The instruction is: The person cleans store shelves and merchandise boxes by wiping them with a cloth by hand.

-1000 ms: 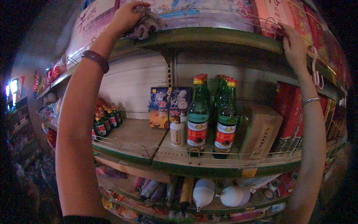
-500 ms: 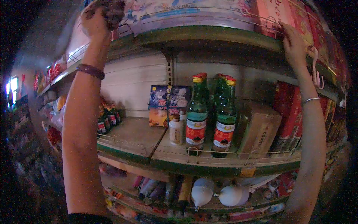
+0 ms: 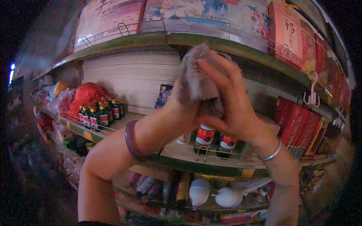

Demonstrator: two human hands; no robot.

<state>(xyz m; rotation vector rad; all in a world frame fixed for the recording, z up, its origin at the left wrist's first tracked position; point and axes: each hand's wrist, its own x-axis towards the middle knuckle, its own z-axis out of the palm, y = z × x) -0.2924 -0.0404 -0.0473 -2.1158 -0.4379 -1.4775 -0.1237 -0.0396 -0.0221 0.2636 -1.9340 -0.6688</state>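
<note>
A greyish crumpled cloth (image 3: 194, 73) is bunched up in front of the upper shelf edge, between my two hands. My left hand (image 3: 183, 101) grips it from the left, its fingers mostly hidden behind the cloth. From the other side my right hand (image 3: 237, 101) closes on it, fingers bent over the top and thumb below. Behind and below the hands stand green bottles (image 3: 205, 136) with red and white labels, partly covered by the hands. A dark printed box (image 3: 163, 94) shows beside my left wrist.
Large printed quilt boxes (image 3: 203, 15) fill the upper shelf behind a wire rail. Small dark bottles (image 3: 100, 115) and a red plastic bag (image 3: 88, 94) sit left. White light bulbs (image 3: 199, 192) lie lower down. A white hook (image 3: 312, 94) hangs right, near red boxes (image 3: 296, 120).
My left hand has come down and right from the upper shelf with the cloth. My right hand has left the upper shelf edge and moved left onto the cloth. The view has shifted.
</note>
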